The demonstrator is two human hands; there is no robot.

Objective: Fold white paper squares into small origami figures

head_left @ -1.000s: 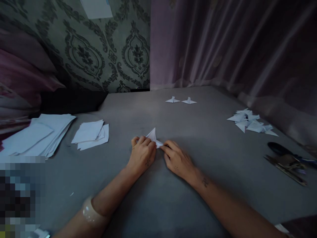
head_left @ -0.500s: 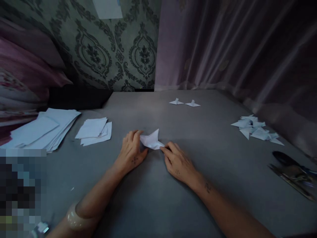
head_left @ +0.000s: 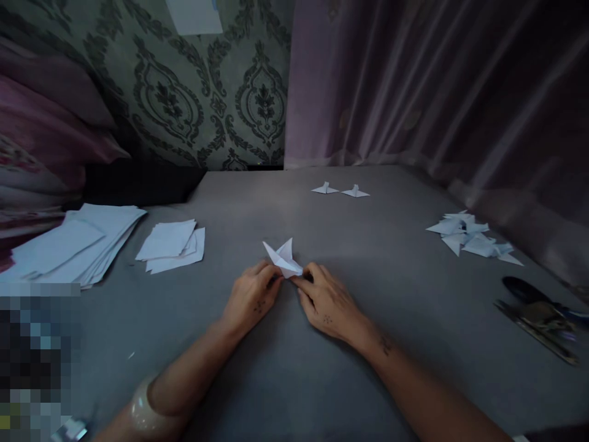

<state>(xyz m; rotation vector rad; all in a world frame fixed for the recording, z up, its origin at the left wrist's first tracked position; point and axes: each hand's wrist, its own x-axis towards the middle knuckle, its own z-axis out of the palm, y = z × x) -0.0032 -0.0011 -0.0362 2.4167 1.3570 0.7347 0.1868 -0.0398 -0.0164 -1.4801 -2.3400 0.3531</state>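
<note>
Jutting out between left grip (head_left: 252,291) and right grip (head_left: 329,303), white folded paper (head_left: 286,264)

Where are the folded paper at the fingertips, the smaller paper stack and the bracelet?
Folded paper (head_left: 285,265): head view, on its near flap.
Smaller paper stack (head_left: 166,239): head view, top sheet.
Bracelet (head_left: 147,413): head view, outer band.

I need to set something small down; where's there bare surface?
Free: between the two far paper figures and the folded paper, and between the right hand and the figure pile. Crowded: the left, with the large sheet stack and small sheet stack, and the right, with that pile and the dark items.
</note>
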